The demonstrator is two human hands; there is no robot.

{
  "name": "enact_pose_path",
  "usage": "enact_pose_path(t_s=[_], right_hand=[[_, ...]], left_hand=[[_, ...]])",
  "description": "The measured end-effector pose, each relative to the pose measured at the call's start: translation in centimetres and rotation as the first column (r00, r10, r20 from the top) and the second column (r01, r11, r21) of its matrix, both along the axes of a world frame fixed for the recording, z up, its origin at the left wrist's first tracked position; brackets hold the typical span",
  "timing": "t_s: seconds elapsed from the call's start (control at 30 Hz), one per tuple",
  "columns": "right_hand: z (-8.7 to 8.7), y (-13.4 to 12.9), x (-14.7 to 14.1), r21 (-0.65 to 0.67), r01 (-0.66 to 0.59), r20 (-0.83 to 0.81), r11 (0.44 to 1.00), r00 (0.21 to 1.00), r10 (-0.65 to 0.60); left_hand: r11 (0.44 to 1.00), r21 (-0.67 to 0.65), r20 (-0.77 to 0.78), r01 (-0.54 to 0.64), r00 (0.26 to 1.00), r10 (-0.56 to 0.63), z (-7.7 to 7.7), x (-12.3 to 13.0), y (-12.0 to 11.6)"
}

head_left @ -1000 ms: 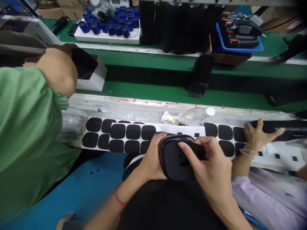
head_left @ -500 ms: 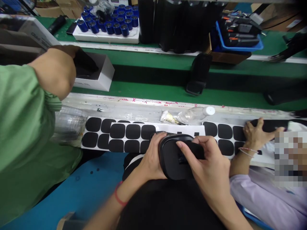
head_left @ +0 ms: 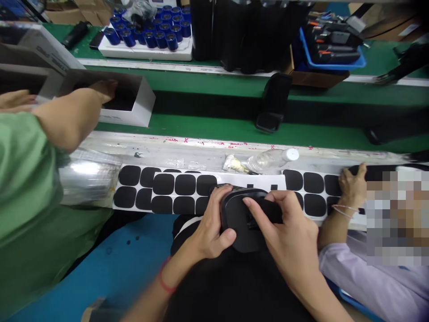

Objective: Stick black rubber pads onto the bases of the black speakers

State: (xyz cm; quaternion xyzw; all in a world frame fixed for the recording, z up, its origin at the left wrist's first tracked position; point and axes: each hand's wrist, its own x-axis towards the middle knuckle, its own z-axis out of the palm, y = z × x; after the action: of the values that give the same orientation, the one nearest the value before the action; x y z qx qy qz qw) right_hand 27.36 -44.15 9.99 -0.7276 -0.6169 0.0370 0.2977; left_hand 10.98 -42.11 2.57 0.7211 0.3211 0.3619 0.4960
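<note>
My left hand (head_left: 214, 223) is wrapped round the side of a black housing (head_left: 239, 232), its rounded-square end turned up toward me. Its thumb lies at the near-left edge of that end. In my right hand (head_left: 291, 237), a dark flap, which looks like a black sticker (head_left: 273, 211), is pinched and lies partly over the end face. The right thumb presses on the face near its top. A small dark recess shows in the middle of the end. Beyond my hands lie white sheets of rounded black stickers (head_left: 185, 184).
A clear bottle (head_left: 270, 159) lies behind the sheets. Another black unit (head_left: 273, 103) stands on the green belt. At left a person in a green sleeve (head_left: 27, 170) reaches into a white box (head_left: 144, 100); at right is another person's hand (head_left: 351, 188).
My left thumb has come up onto the edge of the housing's end; my right hand has barely shifted. The green-sleeved person's hand has lowered into the box.
</note>
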Motion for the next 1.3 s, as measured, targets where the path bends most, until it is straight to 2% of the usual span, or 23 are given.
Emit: enact_pose_path(t_s=[0.13, 0.3, 0.47, 0.53, 0.6, 0.67, 0.7, 0.73, 0.8, 0.9, 0.97, 1.03, 1.1, 1.17, 1.23, 1.3], right_hand=[[0.5, -0.1, 0.3, -0.056, -0.026, -0.064, 0.998, 0.998, 0.022], [1.6, -1.2, 1.2, -0.198, -0.141, -0.162, 0.970, 0.981, 0.109], [3.1, -2.5, 2.0, -0.261, -0.152, -0.195, 0.953, 0.975, 0.102], [3.5, -2.8, 2.3, -0.264, -0.166, -0.131, 0.950, 0.982, 0.135], [3.6, -3.1, 2.6, -0.248, -0.185, 0.024, 0.951, 0.980, 0.197], [3.3, -3.5, 2.8, -0.246, -0.201, 0.139, 0.948, 0.961, 0.240], [2.9, -3.7, 2.8, -0.258, -0.218, 0.144, 0.941, 0.955, 0.260], [2.4, -3.8, 2.8, -0.276, -0.223, 0.119, 0.935, 0.957, 0.263], [1.2, -3.9, 2.9, -0.303, -0.166, 0.041, 0.938, 0.982, 0.187], [-0.6, -3.0, 3.1, -0.400, -0.138, -0.194, 0.906, 0.979, 0.063], [-1.3, -1.9, 3.2, -0.447, -0.250, -0.444, 0.859, 0.895, 0.029], [-1.3, -0.7, 2.8, -0.449, -0.340, -0.639, 0.826, 0.769, -0.031], [-0.9, 0.3, 2.0, -0.477, -0.340, -0.695, 0.810, 0.711, -0.111], [-0.4, 1.0, 1.3, -0.515, -0.311, -0.668, 0.799, 0.729, -0.148], [0.0, 1.3, 1.0, -0.515, -0.308, -0.654, 0.800, 0.744, -0.134], [0.1, 1.3, 1.4, -0.486, -0.349, -0.699, 0.801, 0.706, -0.116]], left_hand=[[0.999, -0.011, 0.001, -0.051, 0.999, 0.051, 0.2, 0.2, -0.3], [0.997, -0.019, 0.048, -0.081, 0.995, 0.082, -0.1, 0.3, -0.4], [0.996, -0.037, 0.094, -0.081, 0.992, 0.085, -0.3, 0.4, -0.3], [0.993, -0.055, 0.097, -0.103, 0.989, 0.108, -0.2, 0.4, -0.2], [0.988, -0.083, 0.103, -0.133, 0.985, 0.141, -0.2, 0.4, -0.1], [0.983, -0.111, 0.112, -0.145, 0.981, 0.157, -0.2, 0.4, 0.0], [0.983, -0.116, 0.118, -0.144, 0.980, 0.157, -0.3, 0.4, 0.1], [0.983, -0.121, 0.122, -0.139, 0.981, 0.154, -0.3, 0.4, 0.1], [0.982, -0.134, 0.135, -0.134, 0.979, 0.152, -0.2, 0.4, 0.1], [0.975, -0.174, 0.139, -0.137, 0.977, 0.162, 0.2, 0.2, 0.0], [0.968, -0.225, 0.132, -0.115, 0.980, 0.147, 0.8, 0.2, 0.0], [0.952, -0.295, 0.152, -0.084, 0.979, 0.133, 1.8, 0.4, -0.1], [0.925, -0.366, 0.169, -0.101, 0.970, 0.173, 2.9, 0.9, -0.2], [0.890, -0.415, 0.122, -0.192, 0.957, 0.263, 4.0, 1.5, -0.2], [0.839, -0.456, 0.031, -0.295, 0.937, 0.347, 4.7, 2.1, -0.2], [0.792, -0.501, -0.025, -0.349, 0.921, 0.390, 5.0, 2.5, 0.0]])
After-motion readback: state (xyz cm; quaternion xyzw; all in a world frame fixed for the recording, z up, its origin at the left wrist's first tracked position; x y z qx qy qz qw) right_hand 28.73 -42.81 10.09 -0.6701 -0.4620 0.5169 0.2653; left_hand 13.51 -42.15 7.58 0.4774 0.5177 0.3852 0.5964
